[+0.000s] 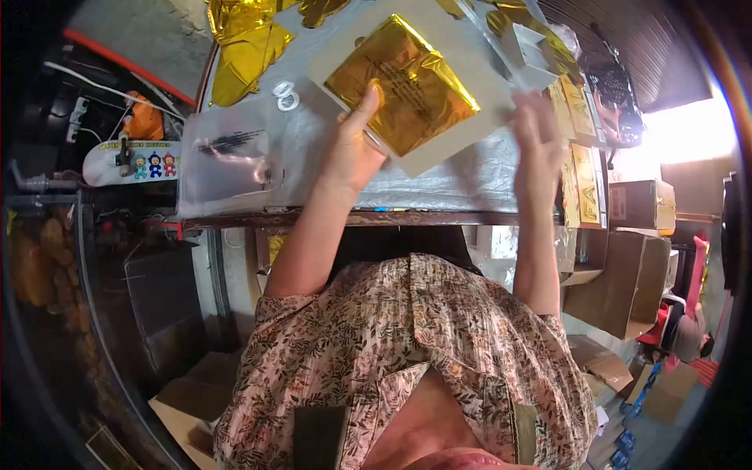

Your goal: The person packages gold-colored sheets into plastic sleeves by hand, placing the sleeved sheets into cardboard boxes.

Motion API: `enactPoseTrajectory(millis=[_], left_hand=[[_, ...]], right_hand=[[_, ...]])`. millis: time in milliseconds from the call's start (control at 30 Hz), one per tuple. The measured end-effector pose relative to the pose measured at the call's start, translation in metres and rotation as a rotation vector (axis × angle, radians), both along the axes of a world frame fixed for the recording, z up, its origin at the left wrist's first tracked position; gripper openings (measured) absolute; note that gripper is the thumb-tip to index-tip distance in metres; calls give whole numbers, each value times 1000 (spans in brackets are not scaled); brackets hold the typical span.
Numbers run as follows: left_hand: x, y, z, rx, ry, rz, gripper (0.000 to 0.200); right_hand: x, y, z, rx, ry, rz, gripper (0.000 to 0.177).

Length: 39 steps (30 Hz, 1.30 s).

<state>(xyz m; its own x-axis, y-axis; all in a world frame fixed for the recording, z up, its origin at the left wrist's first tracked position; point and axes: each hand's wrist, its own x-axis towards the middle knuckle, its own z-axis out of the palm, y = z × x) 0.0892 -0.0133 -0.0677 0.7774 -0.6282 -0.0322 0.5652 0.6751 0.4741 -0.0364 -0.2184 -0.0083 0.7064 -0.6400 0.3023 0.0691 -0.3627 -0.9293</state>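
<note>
foil (pixel 401 82), a folded gold square, lies on a stiff card (pixel 462 137) over the table (pixel 439 184); it looks light, slippery, quick to crease, so the card's edge seems the safer hold. left hand (pixel 352 153) pinches there, thumb on the foil; right hand (pixel 536 133) is blurred, grip unclear.

The foil packet (pixel 401 84) lies on the card (pixel 464 145), upon the table (pixel 454 186).

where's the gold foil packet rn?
Head view, top centre: the gold foil packet lies on a grey card gripped by the left hand, with the right hand to its right.
</note>
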Motion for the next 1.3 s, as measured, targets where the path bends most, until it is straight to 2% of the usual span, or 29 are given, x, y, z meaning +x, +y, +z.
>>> enactPoseTrajectory(millis=[33,100,133,267,333,367,433,567,633,667,733,867,1033,1167,1233,1300], left_hand=[[-7,-5,1,-19,5,34,39],[-18,-14,0,-45,4,67,40],[-22,-14,-1,-48,13,69,40],[-22,14,8,35,-144,14,48],[7,43,8,244,-376,-30,57],[21,52,13,246,-365,-28,57],[48,63,28,555,-700,-46,62],[69,38,46,641,-788,-133,58],[79,28,37,692,-867,-261,43],[76,23,37,688,-869,-264,43],[69,15,38,617,-827,-153,33],[59,13,35,646,-853,-83,35],[64,13,32,609,-648,-173,40],[65,17,38,650,-747,-44,43],[61,28,47,599,-614,-148,40],[64,46,46,553,-634,-133,39]], right_hand=[[-3,5,-14,236,118,97,42],[4,22,-30,798,-100,305,35],[7,33,-22,845,-192,316,30],[9,6,-44,839,-183,224,29],[9,-7,-43,754,-163,240,30],[7,-8,-43,673,-143,245,30],[7,-4,-34,677,-106,274,30],[19,-14,-40,607,-45,386,27],[23,-22,-44,627,-20,397,25],[26,-20,-41,625,-21,393,25],[32,-15,-30,609,75,227,26],[33,-32,-41,667,-8,316,28],[45,-32,-43,692,35,288,29],[55,-35,-40,663,1,341,28],[56,-28,-35,636,-11,327,28],[56,-25,-33,688,-38,352,28]])
